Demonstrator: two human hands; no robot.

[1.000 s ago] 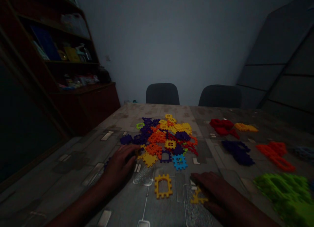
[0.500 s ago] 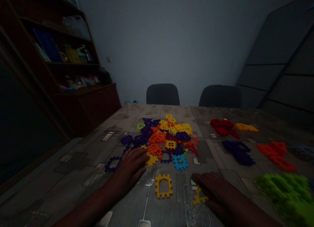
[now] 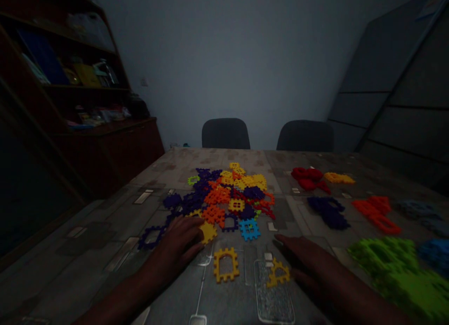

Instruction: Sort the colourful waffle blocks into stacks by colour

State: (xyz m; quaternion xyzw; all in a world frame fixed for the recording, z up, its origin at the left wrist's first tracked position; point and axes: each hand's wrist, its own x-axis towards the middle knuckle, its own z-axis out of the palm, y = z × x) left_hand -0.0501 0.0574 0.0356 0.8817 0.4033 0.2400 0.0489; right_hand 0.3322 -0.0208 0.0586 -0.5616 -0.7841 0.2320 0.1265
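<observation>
My left hand (image 3: pixel 180 241) rests at the near left edge of a mixed pile of plastic interlocking tiles, its fingers stretched out and touching a yellow tile (image 3: pixel 209 232). My right hand (image 3: pixel 308 259) is open above the table, fingers extended, with nothing in it. Just left of it lies a yellow arched tile (image 3: pixel 279 274) with a notched edge. Between my hands sits a yellow frame tile (image 3: pixel 226 265) with an arched opening. A light blue window tile (image 3: pixel 249 229) and a purple frame tile (image 3: pixel 149 237) lie at the pile's near side.
Sorted tile groups line the right: red (image 3: pixel 308 177), yellow (image 3: pixel 339 177), purple (image 3: pixel 329 213), orange (image 3: pixel 379 215), grey-blue (image 3: pixel 417 208), green (image 3: pixel 400 269) and blue (image 3: pixel 437 252). Two dark chairs (image 3: pixel 225 134) stand behind the patterned table (image 3: pixel 175 292); a wooden shelf unit (image 3: pixel 105 142) is at left.
My right hand has drawn away from the yellow arched tile, which now shows fully. My left hand stays by the yellow tile. The view has turned slightly right.
</observation>
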